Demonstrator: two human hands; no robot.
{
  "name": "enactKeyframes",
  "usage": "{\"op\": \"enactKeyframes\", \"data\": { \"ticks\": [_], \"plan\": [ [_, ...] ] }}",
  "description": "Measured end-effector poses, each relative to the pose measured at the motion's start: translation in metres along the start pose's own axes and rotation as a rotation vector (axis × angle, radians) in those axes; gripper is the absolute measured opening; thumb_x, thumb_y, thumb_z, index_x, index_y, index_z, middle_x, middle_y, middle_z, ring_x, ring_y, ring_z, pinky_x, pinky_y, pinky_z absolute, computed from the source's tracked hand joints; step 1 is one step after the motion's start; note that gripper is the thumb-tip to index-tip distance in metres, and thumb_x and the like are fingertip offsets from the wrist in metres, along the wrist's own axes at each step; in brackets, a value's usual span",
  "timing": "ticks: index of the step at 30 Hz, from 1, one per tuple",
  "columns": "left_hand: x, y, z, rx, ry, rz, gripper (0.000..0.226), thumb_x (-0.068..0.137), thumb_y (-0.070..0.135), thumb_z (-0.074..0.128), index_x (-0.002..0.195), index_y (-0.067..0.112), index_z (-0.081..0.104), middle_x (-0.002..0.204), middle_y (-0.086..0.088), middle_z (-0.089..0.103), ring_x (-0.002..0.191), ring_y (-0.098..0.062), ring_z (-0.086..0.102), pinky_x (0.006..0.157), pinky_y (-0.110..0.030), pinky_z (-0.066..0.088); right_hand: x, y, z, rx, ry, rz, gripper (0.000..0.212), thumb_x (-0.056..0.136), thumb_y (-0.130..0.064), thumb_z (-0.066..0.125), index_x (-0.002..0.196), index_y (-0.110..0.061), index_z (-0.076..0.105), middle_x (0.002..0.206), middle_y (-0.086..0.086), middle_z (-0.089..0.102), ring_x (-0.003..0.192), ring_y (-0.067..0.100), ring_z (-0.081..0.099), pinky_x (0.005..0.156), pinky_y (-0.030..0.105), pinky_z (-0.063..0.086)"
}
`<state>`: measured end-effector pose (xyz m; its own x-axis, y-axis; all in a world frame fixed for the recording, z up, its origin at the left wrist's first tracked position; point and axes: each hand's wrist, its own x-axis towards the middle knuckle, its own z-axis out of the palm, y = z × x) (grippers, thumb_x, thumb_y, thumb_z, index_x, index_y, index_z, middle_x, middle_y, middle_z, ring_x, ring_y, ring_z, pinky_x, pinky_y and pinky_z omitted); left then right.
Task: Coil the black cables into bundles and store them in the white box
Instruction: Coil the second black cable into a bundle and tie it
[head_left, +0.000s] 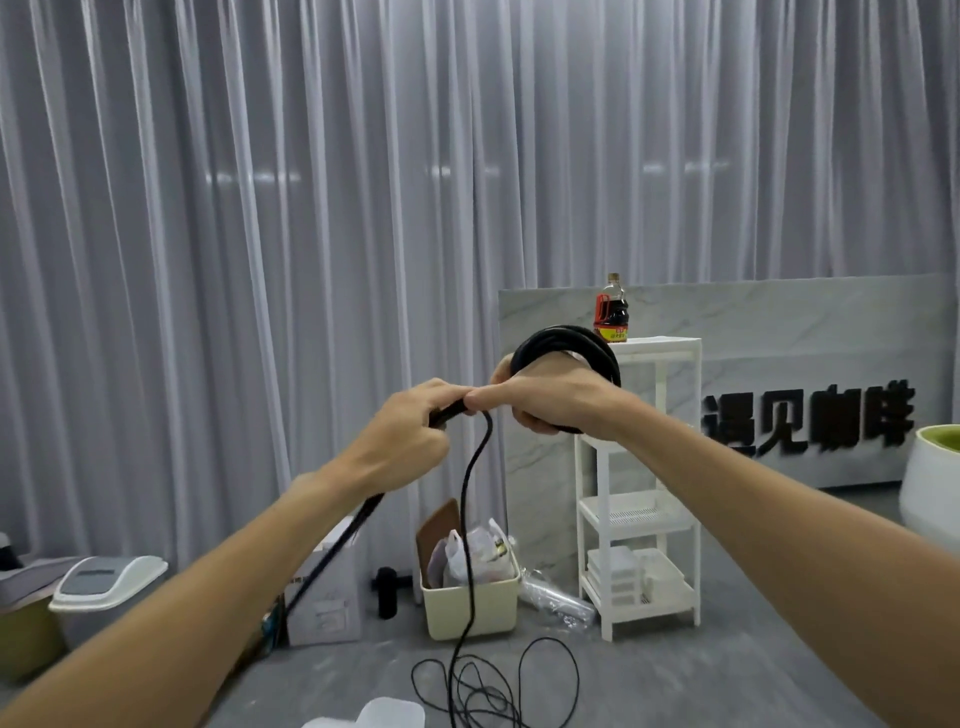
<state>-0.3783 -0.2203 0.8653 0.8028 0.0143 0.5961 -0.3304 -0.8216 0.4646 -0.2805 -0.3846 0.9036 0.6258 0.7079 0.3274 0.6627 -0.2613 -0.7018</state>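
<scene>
Several loops of black cable (566, 343) sit gathered in the right hand (550, 400), clamped around them; the left hand (410, 431) pinches the feeding strand. Coiling is midway: slack on the floor (675, 675) needs drawing up next.

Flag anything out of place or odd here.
A soy sauce bottle stands on a white shelf unit, unrelated to cable work. Uncoiled black cable lies tangled on the floor; that is expected mid-coiling.
</scene>
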Motion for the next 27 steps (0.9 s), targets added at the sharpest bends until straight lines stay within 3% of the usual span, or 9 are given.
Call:
{"op": "enactKeyframes", "data": {
  "ticks": [4,8,10,11,14,17,20,23,27],
  "plan": [
    [-0.006,-0.004,-0.001,-0.098,-0.019,0.003,0.065,0.080,-0.014,0.040,0.121,0.030,0.062,0.108,0.008,0.069,0.094,-0.001,0.062,0.078,-0.018,0.049,-0.004,0.004,0.000,-0.040,-0.046,0.015,0.036,0.084,-0.044,0.071,0.096,-0.010,0.073,0.048,-0.004,0.046,0.041,0.011,0.037,0.039,0.020,0.030],
    [-0.009,-0.008,-0.001,-0.232,0.064,0.021,0.055,0.089,-0.019,0.032,0.112,0.024,0.057,0.099,0.005,0.076,0.096,-0.014,0.070,0.086,-0.019,0.049,-0.006,0.000,-0.001,0.032,-0.182,0.087,0.038,0.082,-0.050,0.073,0.088,-0.012,0.076,0.052,-0.001,0.046,0.043,0.013,0.038,0.042,0.021,0.033],
    [-0.010,-0.008,-0.001,-0.247,0.081,0.010,0.045,0.091,-0.019,0.031,0.102,0.018,0.053,0.101,0.003,0.076,0.096,-0.036,0.067,0.093,-0.031,0.045,-0.006,-0.001,-0.003,0.078,-0.250,0.124,0.040,0.083,-0.051,0.073,0.086,-0.011,0.077,0.051,-0.001,0.042,0.044,0.014,0.036,0.043,0.022,0.032],
    [-0.011,-0.007,0.000,-0.244,0.084,-0.004,0.041,0.091,-0.018,0.032,0.098,0.017,0.053,0.104,0.003,0.074,0.099,-0.037,0.064,0.094,-0.036,0.044,-0.006,-0.002,-0.004,0.092,-0.277,0.132,0.038,0.085,-0.049,0.071,0.083,-0.011,0.076,0.051,-0.001,0.041,0.044,0.014,0.034,0.043,0.022,0.032],
    [-0.011,-0.005,-0.003,-0.190,0.139,-0.065,0.034,0.094,-0.007,0.047,0.090,0.026,0.057,0.109,0.006,0.058,0.108,-0.012,0.054,0.095,-0.023,0.036,-0.006,-0.001,-0.005,0.184,-0.332,0.165,0.032,0.094,-0.035,0.064,0.076,-0.010,0.073,0.049,-0.002,0.040,0.043,0.013,0.033,0.043,0.021,0.030],
    [-0.010,-0.004,-0.004,-0.043,0.248,-0.152,0.023,0.087,0.010,0.069,0.088,0.029,0.055,0.097,0.003,0.043,0.089,-0.010,0.045,0.077,-0.020,0.036,-0.005,0.002,-0.001,0.326,-0.278,0.208,0.026,0.095,-0.028,0.061,0.078,-0.008,0.065,0.049,-0.002,0.038,0.042,0.013,0.031,0.042,0.022,0.029],
    [-0.014,0.001,-0.006,-0.012,0.350,-0.232,0.022,0.075,0.026,0.075,0.082,0.022,0.054,0.077,0.006,0.050,0.071,-0.008,0.044,0.064,-0.027,0.038,-0.004,0.005,0.004,0.395,-0.214,0.237,0.024,0.096,-0.025,0.060,0.081,-0.007,0.062,0.050,-0.002,0.038,0.041,0.012,0.031,0.042,0.023,0.027],
    [-0.017,0.008,-0.005,-0.118,0.301,-0.355,0.031,0.075,0.050,0.061,0.071,0.020,0.067,0.053,0.015,0.055,0.056,-0.005,0.049,0.065,-0.029,0.042,-0.002,0.009,0.010,0.411,-0.134,0.248,0.022,0.094,-0.023,0.061,0.080,-0.006,0.064,0.051,-0.002,0.039,0.041,0.012,0.032,0.042,0.024,0.027],
    [-0.009,0.018,0.007,-0.359,0.163,-0.541,0.045,0.097,0.052,0.053,0.090,0.012,0.074,0.077,0.003,0.077,0.061,-0.006,0.067,0.062,-0.023,0.053,0.001,0.010,0.017,0.403,-0.082,0.203,0.021,0.091,-0.024,0.064,0.079,-0.007,0.068,0.049,-0.002,0.043,0.040,0.012,0.035,0.041,0.023,0.031]
  ]
}}
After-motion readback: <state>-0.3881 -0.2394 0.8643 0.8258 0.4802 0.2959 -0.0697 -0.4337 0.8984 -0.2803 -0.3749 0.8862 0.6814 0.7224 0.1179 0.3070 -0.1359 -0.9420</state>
